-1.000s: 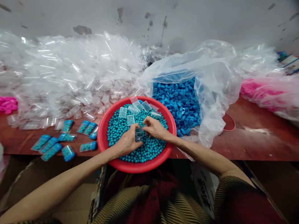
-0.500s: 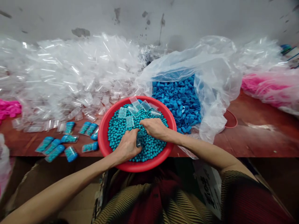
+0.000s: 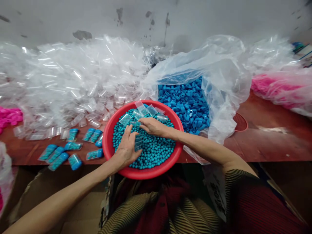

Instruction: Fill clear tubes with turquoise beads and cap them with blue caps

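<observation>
A red basin [image 3: 179,143] full of turquoise beads [image 3: 156,152] sits at the table's front edge. My left hand [image 3: 126,148] is over the left part of the beads, its thumb and fingers curved around a clear plastic container [image 3: 138,143]. My right hand [image 3: 153,126] reaches in from the right, thumb and fingertips pinched at the edge of another clear container just past my left fingertips. More clear containers, such as one [image 3: 125,119] near the back left, lie on top of the beads.
Left of the basin lie several bead-filled containers with blue caps [image 3: 58,161]. Behind them rises a heap of clear containers [image 3: 73,81]. An open plastic bag [image 3: 225,97] of blue caps [image 3: 187,107] stands behind right. Pink pieces [image 3: 11,116] lie far left; a bagged pink pile [image 3: 275,86] lies right.
Both hands have shifted left across the beads. My left hand's fingers have spread a little around its container, and my right fingertips now meet a container that lay on the beads.
</observation>
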A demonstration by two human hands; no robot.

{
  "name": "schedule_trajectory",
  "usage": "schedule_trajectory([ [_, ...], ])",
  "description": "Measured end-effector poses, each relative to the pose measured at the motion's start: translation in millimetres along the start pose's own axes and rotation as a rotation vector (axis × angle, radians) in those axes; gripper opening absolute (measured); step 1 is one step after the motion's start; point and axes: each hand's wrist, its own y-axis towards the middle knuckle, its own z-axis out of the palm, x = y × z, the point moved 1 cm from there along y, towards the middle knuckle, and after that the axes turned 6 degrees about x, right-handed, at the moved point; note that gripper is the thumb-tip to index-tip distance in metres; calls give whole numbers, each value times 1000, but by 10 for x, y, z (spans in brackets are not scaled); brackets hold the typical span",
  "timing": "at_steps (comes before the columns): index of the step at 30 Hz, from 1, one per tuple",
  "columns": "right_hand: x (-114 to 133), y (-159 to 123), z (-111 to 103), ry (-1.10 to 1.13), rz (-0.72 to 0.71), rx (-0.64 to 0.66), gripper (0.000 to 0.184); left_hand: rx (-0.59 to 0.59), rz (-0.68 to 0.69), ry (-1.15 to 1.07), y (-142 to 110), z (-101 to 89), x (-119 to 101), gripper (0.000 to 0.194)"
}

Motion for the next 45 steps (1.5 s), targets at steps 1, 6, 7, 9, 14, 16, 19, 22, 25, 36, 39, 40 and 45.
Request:
schedule_trajectory([
  [1, -19, -72, -13, 60, 4, -15, 12, 15, 0, -20, 26, 2, 17, 49],
  [6, -47, -278, 25, 235, 35, -2, 9, 166, 8, -115, 171, -1, 50, 56],
  [7, -47, -288, 38, 271, 56, 1, 10, 192, 18, -127, 191, -5, 51, 58],
  [9, -49, -297, 55, 356, 111, 8, 13, 221, 47, -154, 213, -16, 53, 60],
  [14, -65, -333, 75, 519, 205, 79, 20, 247, 50, -210, 233, -39, 45, 87],
  [16, -70, -337, 91, 469, 184, 93, 21, 275, 22, -164, 265, -25, 13, 96],
  [19, -59, -312, 105, 231, 137, 89, 21, 277, -26, -27, 331, 31, -87, 88],
  [22, -10, -314, 63, -29, 205, 99, 20, 221, -83, 50, 356, 56, -214, 79],
  [25, 87, -434, -22, -165, 238, 99, 22, 187, -109, 109, 289, -54, -283, 78],
  [36, 62, -765, 335, -20, 282, 192, 108, 474, -313, 307, -35, -242, -30, 76],
  [39, 3, -606, 320, 143, 384, 78, 85, 454, -391, 176, 56, -135, -62, 77],
  [40, -11, -549, 310, 219, 425, 1, 75, 433, -424, 113, 97, -101, -72, 78],
  [45, -80, -276, 353, 670, 708, -357, 34, 235, -537, -234, 274, 105, -53, 82],
])
